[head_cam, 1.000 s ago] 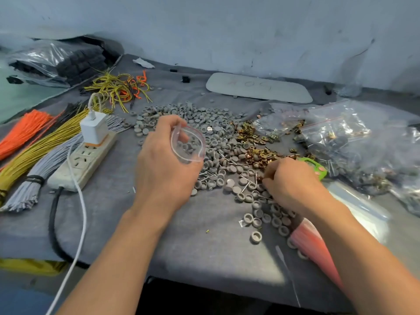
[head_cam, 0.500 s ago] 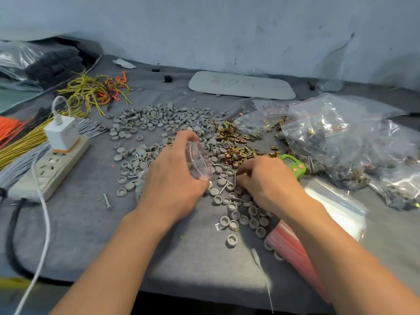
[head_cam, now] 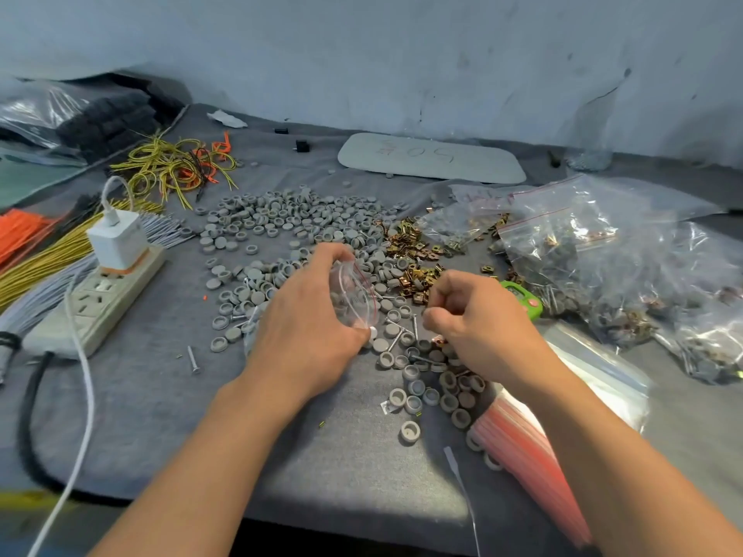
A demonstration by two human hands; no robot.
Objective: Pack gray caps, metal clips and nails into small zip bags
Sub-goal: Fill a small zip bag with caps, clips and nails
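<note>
**Head view of a packing desk (head_cam: pixel 161 416) covered in gray cloth.** A small zip bag (head_cam: pixel 356 293), clear with a red strip at its mouth, is being gripped between the thumb and fingers of the left hand (head_cam: pixel 309 331). It is being held just above the desk, with its mouth turned toward the right hand (head_cam: pixel 478 319). The right hand is being held just beside the bag, with its fingers curled in against the thumb. Whether anything is being pinched inside them cannot be told.

Gray caps (head_cam: pixel 289 223) are lying loose in a wide scatter beyond and beneath both hands, with a smaller cluster near the right wrist. Metal clips (head_cam: pixel 410 251), brass-coloured, are lying heaped at the right edge of the caps, beyond the right hand. Several nails (head_cam: pixel 415 327) are lying among the caps between the two hands, and one is lying apart, left of the left wrist.

Filled bags (head_cam: pixel 603 267) are lying piled at the right, and a green device (head_cam: pixel 520 301) is showing just behind the right hand. A stack of red-striped empty bags (head_cam: pixel 530 448) is being partly covered by the right forearm. A power strip (head_cam: pixel 96 303) carrying a white charger (head_cam: pixel 116 239) is lying at the left, beside wire bundles (head_cam: pixel 40 263) in yellow, orange and gray. A white oval board (head_cam: pixel 432 158) is lying near the wall.
</note>
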